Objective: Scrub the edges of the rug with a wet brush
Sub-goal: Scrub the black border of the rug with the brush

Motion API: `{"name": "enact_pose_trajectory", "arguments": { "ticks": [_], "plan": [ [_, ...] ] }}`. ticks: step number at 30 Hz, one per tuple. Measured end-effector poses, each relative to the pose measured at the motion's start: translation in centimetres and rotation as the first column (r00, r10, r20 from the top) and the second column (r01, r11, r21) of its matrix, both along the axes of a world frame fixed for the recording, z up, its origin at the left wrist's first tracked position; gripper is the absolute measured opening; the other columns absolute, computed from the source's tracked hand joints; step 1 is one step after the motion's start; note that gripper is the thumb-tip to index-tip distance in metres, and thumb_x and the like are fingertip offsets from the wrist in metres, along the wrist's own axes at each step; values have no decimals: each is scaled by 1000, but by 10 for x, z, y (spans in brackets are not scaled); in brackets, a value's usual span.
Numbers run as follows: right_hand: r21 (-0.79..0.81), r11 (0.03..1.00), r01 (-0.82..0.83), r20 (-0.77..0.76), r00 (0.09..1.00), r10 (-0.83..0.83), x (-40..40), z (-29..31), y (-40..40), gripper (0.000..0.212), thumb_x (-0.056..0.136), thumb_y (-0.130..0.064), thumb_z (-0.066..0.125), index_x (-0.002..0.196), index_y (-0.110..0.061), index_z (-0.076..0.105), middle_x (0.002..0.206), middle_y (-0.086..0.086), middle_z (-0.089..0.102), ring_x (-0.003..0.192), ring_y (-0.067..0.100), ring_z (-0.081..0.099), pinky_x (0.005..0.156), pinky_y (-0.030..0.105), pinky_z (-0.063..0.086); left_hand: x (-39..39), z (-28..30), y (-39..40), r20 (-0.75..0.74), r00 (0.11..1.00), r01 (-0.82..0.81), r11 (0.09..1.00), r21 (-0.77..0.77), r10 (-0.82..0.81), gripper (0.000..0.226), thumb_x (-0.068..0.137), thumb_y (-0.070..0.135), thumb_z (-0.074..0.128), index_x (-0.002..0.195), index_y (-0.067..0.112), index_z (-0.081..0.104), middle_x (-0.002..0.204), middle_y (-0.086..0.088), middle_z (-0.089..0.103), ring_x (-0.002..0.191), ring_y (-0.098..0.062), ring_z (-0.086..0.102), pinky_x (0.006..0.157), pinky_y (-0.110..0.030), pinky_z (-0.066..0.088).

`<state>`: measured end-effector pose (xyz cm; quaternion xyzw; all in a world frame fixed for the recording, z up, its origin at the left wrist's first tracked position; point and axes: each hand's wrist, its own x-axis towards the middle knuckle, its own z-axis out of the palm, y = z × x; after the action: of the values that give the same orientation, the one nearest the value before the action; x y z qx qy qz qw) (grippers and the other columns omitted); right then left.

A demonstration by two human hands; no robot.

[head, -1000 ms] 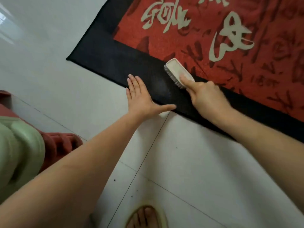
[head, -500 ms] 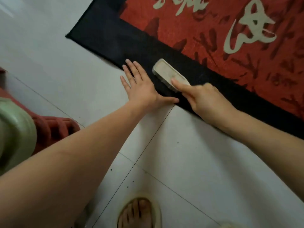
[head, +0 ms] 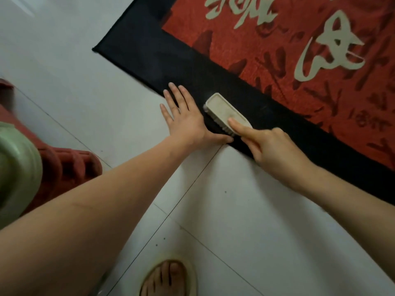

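Note:
A red rug with cream characters and a wide black border (head: 149, 60) lies on a white tiled floor, its near corner at the upper left. A cream scrubbing brush (head: 224, 111) sits bristles down on the black border near the rug's front edge. My right hand (head: 269, 146) grips the brush's rear end, index finger stretched along its back. My left hand (head: 186, 120) lies flat, fingers straight, pressing the rug's edge just left of the brush, thumb pointing toward my right hand.
White floor tiles (head: 245, 210) with dark grout lines spread below the rug. A red stool or basin (head: 64, 165) and a pale green object (head: 15, 171) sit at the left. My foot in a yellow sandal (head: 168, 278) stands at the bottom edge.
The brush has slid from the inner part of the black border toward its outer edge, closer to my left hand. My left hand has stayed flat on the rug's edge.

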<state>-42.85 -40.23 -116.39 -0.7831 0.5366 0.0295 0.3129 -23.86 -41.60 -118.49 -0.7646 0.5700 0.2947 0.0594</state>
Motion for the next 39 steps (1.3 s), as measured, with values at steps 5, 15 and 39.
{"name": "enact_pose_trajectory", "arguments": {
  "ticks": [5,15,39],
  "plan": [
    [-118,993,-25,16,999,27,75,-8,-64,48,101,-26,38,143,-48,33,115,16,60,104,41,54,85,44,47,3,0,-2,14,1000,-24,1000,-8,24,170,38,90,68,146,1,-29,154,-16,-37,142,-32,-35,116,-53,-16],
    [-113,993,-9,-24,1000,7,67,-7,-50,49,100,-29,38,143,-50,31,115,16,60,102,42,56,80,44,45,1,7,-10,42,999,-13,997,77,9,168,42,83,74,146,0,-29,153,-19,-37,141,-35,-35,116,-56,-13],
    [-215,905,368,260,914,-310,-35,13,-13,43,96,-14,53,137,-27,53,121,11,66,105,18,64,93,18,41,26,2,2,-2,990,143,989,-26,-143,130,72,76,61,153,12,-18,159,-10,-29,146,-29,-27,115,-53,-14]
  ]
}}
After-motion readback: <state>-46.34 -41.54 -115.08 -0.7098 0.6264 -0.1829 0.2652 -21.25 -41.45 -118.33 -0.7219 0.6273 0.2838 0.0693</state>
